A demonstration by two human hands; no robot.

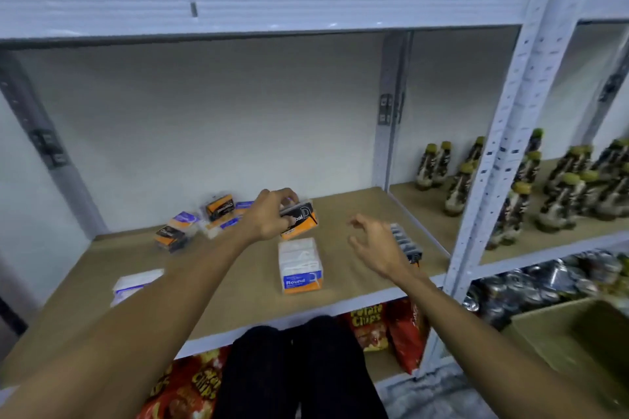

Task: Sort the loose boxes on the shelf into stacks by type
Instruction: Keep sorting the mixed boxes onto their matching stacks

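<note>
My left hand [270,214] grips a black-and-orange box [301,216] over the middle of the wooden shelf [350,269]; it sits on or just above another orange box. A white, blue and orange box marked "Round" [300,265] stands in front of it. My right hand [376,243] hovers open to the right, fingers spread, just left of a dark box [406,243] by the shelf's right edge. Several loose orange-black and white-blue boxes [200,221] lie at the back left. A white-blue box [134,284] lies at the front left.
A metal upright [503,146] bounds the shelf on the right; beyond it stand several dark bottles [558,187] with green caps. Red chip bags [374,326] fill the shelf below, my dark trousers [299,367] in front. A cardboard box [571,337] sits lower right.
</note>
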